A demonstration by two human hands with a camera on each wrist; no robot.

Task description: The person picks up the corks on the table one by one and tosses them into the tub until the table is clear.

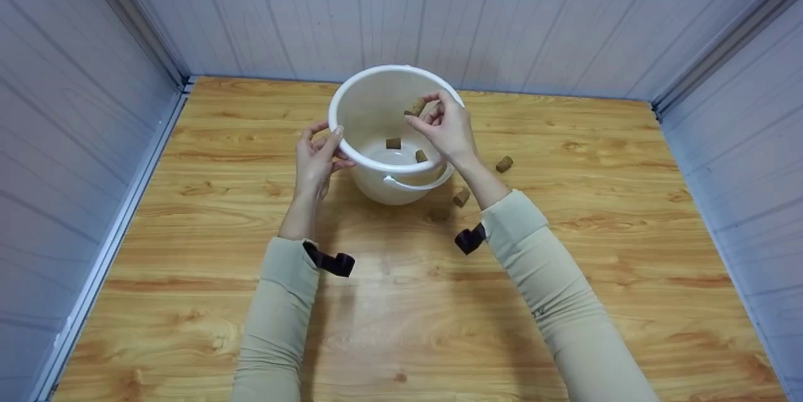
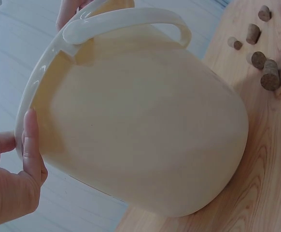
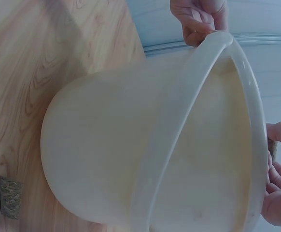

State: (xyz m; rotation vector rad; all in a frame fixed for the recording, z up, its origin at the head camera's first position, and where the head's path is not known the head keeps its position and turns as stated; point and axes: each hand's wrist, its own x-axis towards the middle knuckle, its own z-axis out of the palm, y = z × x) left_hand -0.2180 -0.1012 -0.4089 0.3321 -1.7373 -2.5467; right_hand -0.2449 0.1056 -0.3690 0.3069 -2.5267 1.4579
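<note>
A white plastic bucket stands on the wooden floor with its handle hanging down at the near side. My left hand grips the rim at the left, its thumb on top and fingers beneath. Over the bucket's mouth, my right hand pinches a brown cork between thumb and fingers. In the right wrist view, the rim partly hides that cork. Two corks lie inside on the bottom, one cork toward the middle and another cork nearer the front wall.
Several loose corks lie on the floor right of the bucket, among them one cork farther out and one cork under the right forearm. Pale panel walls enclose the back and both sides. Dark wrist cameras jut from both sleeves.
</note>
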